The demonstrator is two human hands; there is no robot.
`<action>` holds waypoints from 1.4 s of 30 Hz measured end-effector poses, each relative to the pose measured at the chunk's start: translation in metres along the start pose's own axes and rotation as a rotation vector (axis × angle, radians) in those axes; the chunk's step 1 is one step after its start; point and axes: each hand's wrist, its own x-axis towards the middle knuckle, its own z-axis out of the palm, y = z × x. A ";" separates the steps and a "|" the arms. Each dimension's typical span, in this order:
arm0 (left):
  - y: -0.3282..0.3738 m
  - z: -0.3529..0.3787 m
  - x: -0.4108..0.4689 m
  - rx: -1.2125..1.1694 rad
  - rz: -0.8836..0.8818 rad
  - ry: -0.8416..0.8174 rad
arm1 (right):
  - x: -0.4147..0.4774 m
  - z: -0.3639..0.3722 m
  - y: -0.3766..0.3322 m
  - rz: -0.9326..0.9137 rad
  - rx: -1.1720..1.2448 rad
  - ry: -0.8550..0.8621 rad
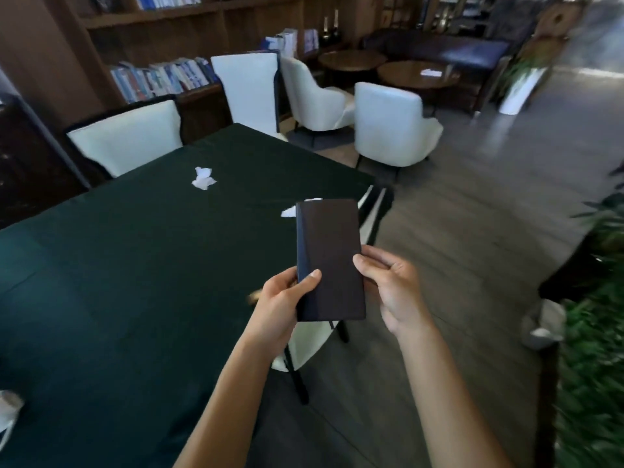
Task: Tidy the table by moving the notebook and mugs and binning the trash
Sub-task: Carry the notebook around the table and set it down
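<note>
Dark rectangular closed notebook (pixel 329 258) held upright at frame centre, above right edge of dark green cloth-covered worktop (pixel 135 265). Left hand (pixel 280 305) grips lower left edge; right hand (pixel 391 285) pinches right edge. Crumpled white paper scrap (pixel 202 179) on worktop, upper left of centre.

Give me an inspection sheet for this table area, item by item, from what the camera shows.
Surface: dark green cloth-covered table.
Job's things: slim dark rectangular notebook held up at the table's edge; crumpled white paper scrap mid-table; second white scrap partly behind the notebook; no mugs seen.
Clutter: unclear white object at lower-left edge.
Fingers: left hand and right hand both grip the notebook.
Cables: nothing seen.
Surroundings: white upholstered chairs, wooden bookshelves, green plants.
</note>
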 end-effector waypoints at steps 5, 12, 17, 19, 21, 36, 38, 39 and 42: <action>-0.024 0.061 0.012 0.105 -0.031 -0.093 | -0.002 -0.069 -0.023 -0.032 0.023 0.109; -0.040 0.120 0.044 0.178 -0.020 -0.125 | 0.002 -0.131 -0.042 -0.040 0.060 0.240; -0.042 0.147 0.086 0.172 -0.010 -0.194 | 0.020 -0.160 -0.052 -0.046 0.078 0.322; -0.042 0.159 0.108 0.164 -0.013 -0.216 | 0.033 -0.173 -0.056 -0.031 0.039 0.338; -0.042 0.172 0.134 0.160 -0.020 -0.226 | 0.050 -0.185 -0.061 -0.021 0.009 0.338; -0.018 0.249 0.343 0.104 -0.069 -0.306 | 0.232 -0.244 -0.113 0.013 -0.077 0.439; -0.016 0.257 0.364 0.113 -0.068 -0.305 | 0.251 -0.250 -0.116 0.031 -0.074 0.451; -0.016 0.261 0.374 0.118 -0.069 -0.300 | 0.260 -0.253 -0.118 0.039 -0.078 0.450; -0.014 0.273 0.397 0.129 -0.079 -0.276 | 0.283 -0.264 -0.123 0.056 -0.090 0.437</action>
